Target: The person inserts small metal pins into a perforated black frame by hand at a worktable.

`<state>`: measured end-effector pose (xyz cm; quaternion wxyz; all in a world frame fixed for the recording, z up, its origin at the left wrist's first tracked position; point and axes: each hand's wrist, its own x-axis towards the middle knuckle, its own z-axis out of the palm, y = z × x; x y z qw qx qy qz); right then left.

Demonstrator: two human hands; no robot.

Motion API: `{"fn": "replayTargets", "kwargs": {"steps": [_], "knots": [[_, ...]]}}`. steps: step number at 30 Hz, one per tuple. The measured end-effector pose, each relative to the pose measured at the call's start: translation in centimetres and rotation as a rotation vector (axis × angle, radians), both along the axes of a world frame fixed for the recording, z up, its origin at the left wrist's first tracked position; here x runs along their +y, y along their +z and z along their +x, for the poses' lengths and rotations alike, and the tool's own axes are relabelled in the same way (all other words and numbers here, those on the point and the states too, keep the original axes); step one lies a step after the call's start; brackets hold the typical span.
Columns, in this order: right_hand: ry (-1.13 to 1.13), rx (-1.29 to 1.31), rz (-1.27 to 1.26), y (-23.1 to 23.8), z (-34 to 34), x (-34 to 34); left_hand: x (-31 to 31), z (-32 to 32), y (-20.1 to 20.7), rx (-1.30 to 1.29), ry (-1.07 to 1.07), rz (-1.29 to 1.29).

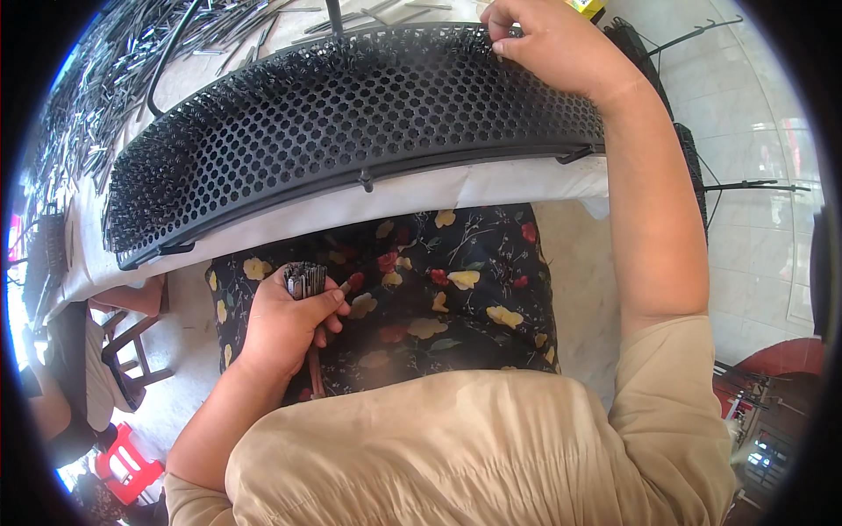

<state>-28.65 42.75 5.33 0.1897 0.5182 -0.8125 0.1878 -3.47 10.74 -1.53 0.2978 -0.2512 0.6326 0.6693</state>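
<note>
A long, curved black panel [377,118] full of small flower-shaped holes lies across the table. Thin dark strips stand packed in its holes along the far edge and the left end. My left hand [285,320] is closed around a bundle of thin dark strips [304,280], held upright over my lap with the ends showing above the fist. At the panel's far right edge, my right hand [548,48] pinches with thumb and fingers close to the filled holes. Whatever sits between those fingertips is too small to make out.
Many loose dark strips [114,79] are heaped on the table at the far left. Dark racks with thin rods [693,39] stand at the right. A red stool [129,463] is on the floor at lower left, near another person [66,394]. Flowered dark cloth [438,289] covers my lap.
</note>
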Motion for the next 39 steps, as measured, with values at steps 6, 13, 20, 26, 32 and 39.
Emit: {"fn": "replayTargets", "kwargs": {"steps": [6,13,20,26,32,39], "knots": [[-0.677,-0.235,0.371,5.1,5.4,-6.2,-0.2,0.1,0.1,-0.014,0.018,-0.008],[-0.867,-0.225,0.413,4.7,6.4,-7.0,-0.3,0.2,0.0,0.006,0.027,0.0],[-0.814,-0.042,0.173,0.5,5.5,-5.0,-0.2,0.5,0.1,0.009,0.061,-0.007],[-0.735,0.081,-0.109,-1.6,5.7,-4.8,-0.2,0.5,0.0,0.007,0.045,-0.021],[-0.712,-0.013,-0.097,-0.2,5.7,-5.2,-0.3,0.3,-0.2,-0.002,0.046,-0.02],[-0.79,0.157,0.042,-1.2,6.2,-5.4,-0.3,0.3,-0.5,0.007,0.057,-0.02]]}}
